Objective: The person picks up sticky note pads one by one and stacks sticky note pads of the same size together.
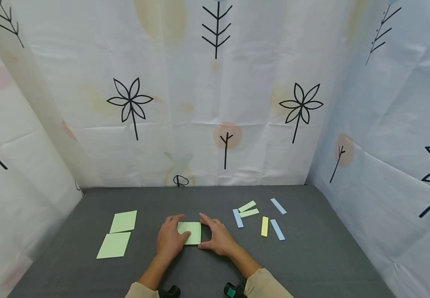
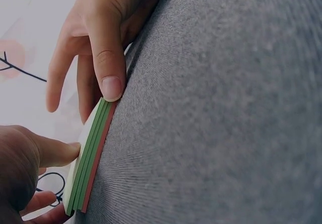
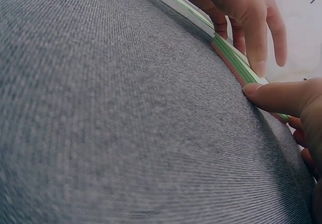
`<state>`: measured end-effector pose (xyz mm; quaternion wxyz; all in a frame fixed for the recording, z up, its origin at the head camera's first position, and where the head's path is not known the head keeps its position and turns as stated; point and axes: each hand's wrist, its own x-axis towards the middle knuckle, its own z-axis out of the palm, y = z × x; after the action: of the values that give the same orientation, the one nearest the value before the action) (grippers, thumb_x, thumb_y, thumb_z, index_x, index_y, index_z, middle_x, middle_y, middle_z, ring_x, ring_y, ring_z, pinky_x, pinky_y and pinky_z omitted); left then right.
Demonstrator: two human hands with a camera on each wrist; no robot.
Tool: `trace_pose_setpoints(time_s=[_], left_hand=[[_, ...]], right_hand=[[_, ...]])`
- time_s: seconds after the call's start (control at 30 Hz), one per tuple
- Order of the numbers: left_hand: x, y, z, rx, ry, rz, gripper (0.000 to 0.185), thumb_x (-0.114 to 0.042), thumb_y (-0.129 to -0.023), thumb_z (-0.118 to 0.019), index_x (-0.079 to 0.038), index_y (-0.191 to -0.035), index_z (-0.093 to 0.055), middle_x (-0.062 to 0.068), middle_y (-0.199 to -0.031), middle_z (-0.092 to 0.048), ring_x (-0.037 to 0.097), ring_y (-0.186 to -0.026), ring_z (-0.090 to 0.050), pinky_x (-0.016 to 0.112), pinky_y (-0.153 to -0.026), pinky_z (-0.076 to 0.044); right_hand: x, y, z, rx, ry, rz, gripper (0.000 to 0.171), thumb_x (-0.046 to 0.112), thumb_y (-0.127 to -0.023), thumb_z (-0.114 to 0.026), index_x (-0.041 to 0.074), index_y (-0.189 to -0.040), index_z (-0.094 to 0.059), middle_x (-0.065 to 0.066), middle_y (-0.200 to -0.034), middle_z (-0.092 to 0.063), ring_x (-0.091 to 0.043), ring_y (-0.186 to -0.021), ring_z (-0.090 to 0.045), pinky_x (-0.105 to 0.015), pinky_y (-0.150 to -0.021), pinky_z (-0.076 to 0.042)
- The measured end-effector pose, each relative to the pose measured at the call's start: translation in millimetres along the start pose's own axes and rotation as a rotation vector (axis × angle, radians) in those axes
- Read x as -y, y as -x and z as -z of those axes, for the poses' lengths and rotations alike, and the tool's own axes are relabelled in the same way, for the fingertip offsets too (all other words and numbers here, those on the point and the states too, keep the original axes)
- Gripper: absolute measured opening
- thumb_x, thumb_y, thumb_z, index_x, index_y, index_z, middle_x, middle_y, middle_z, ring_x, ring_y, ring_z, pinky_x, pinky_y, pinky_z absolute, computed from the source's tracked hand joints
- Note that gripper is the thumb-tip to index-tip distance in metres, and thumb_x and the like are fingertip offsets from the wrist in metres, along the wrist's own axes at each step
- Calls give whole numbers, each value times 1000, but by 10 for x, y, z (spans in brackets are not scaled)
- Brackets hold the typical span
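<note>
A small stack of thin square pieces (image 1: 194,232), pale green on top, lies flat on the dark grey table. Its edge (image 2: 90,161) shows green layers over a red one at the bottom. My left hand (image 1: 171,239) holds the stack from the left, thumb pressed on the top face and fingers at the far-left edge. From the right, my right hand (image 1: 218,238) grips it between the thumb at the near corner and fingers at the far corner. In the right wrist view, the right thumb (image 3: 256,90) touches the layered edge (image 3: 234,63).
Two pale green squares, one farther back (image 1: 123,222) and one nearer (image 1: 113,245), lie on the left. To the right are scattered narrow strips: green (image 1: 249,213), blue (image 1: 277,229) and yellow (image 1: 265,227). Patterned cloth (image 1: 200,157) encloses the table (image 1: 311,260) at the back and sides.
</note>
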<state>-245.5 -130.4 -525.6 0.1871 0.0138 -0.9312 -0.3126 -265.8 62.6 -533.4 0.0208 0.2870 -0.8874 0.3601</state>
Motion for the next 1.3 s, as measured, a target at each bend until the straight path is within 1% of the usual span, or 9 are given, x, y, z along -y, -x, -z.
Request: trace_pose_setpoints(time_s=[0.3, 0.5, 0.6, 0.7, 0.8, 0.93, 1.1, 1.2, 1.3], left_hand=[[-20, -2, -38, 2, -14, 21, 55, -20, -74, -84, -11, -125, -64, 16, -124, -58, 36, -105, -59, 53, -81, -47], [-47, 2, -34, 8, -20, 35, 55, -20, -74, -84, -11, -125, -65, 16, -123, -58, 37, -105, -58, 54, -81, -47], [-60, 4, -28, 13, -29, 39, 55, -20, -74, -84, -11, -124, -65, 16, -123, -58, 37, -105, -58, 54, -82, -47], [-60, 4, -30, 15, -30, 41, 55, -21, -74, -84, -12, -124, -65, 16, -123, -58, 37, -106, -58, 54, -82, -47], [-46, 0, -34, 13, -24, 41, 55, -21, -73, -85, -12, -124, -65, 16, -124, -58, 37, -106, -58, 54, -84, -46], [-36, 0, -39, 14, -23, 46, 55, -22, -73, -85, -12, -124, -65, 15, -124, -58, 37, -107, -58, 54, -85, -46], [-31, 3, -41, 18, -24, 48, 54, -22, -74, -84, -12, -123, -65, 16, -123, -58, 37, -106, -58, 54, -84, -46], [-13, 5, -37, 20, -10, 34, 55, -23, -74, -84, -12, -124, -65, 16, -123, -58, 37, -107, -58, 54, -84, -46], [19, 4, -19, 23, 15, 4, 54, -23, -75, -84, -11, -124, -65, 17, -122, -58, 37, -106, -58, 53, -84, -47]], right_hand=[[-6, -7, 4, 8, -7, -2, 97, 26, -74, -86, 20, -153, -31, 4, -138, -54, -24, -125, -45, -49, -98, -38], [16, -1, 18, 16, -13, -2, 96, 27, -74, -86, 18, -153, -32, 2, -139, -54, -25, -125, -45, -49, -97, -39], [24, 4, 20, 15, 3, 9, 92, 33, -75, -85, 16, -151, -36, 0, -140, -52, -26, -125, -45, -51, -97, -38], [16, -2, 2, 2, 36, 39, 82, 41, -79, -79, 14, -148, -42, -3, -142, -50, -27, -127, -46, -54, -98, -36], [8, -12, -19, -15, 64, 79, 72, 46, -84, -73, 11, -143, -50, -4, -144, -49, -28, -128, -45, -58, -97, -35], [7, -12, -35, -27, 110, 111, 64, 44, -86, -71, 10, -138, -55, -3, -143, -50, -27, -128, -46, -57, -96, -36], [12, -8, -45, -22, 168, 118, 62, 42, -86, -72, 11, -137, -57, -2, -142, -52, -24, -127, -46, -53, -96, -38], [13, -8, -43, -18, 176, 118, 62, 42, -86, -72, 10, -137, -57, -2, -141, -52, -24, -127, -46, -53, -96, -38], [17, -10, -34, -14, 162, 115, 62, 42, -86, -72, 10, -136, -57, -2, -141, -52, -24, -127, -46, -53, -96, -38]])
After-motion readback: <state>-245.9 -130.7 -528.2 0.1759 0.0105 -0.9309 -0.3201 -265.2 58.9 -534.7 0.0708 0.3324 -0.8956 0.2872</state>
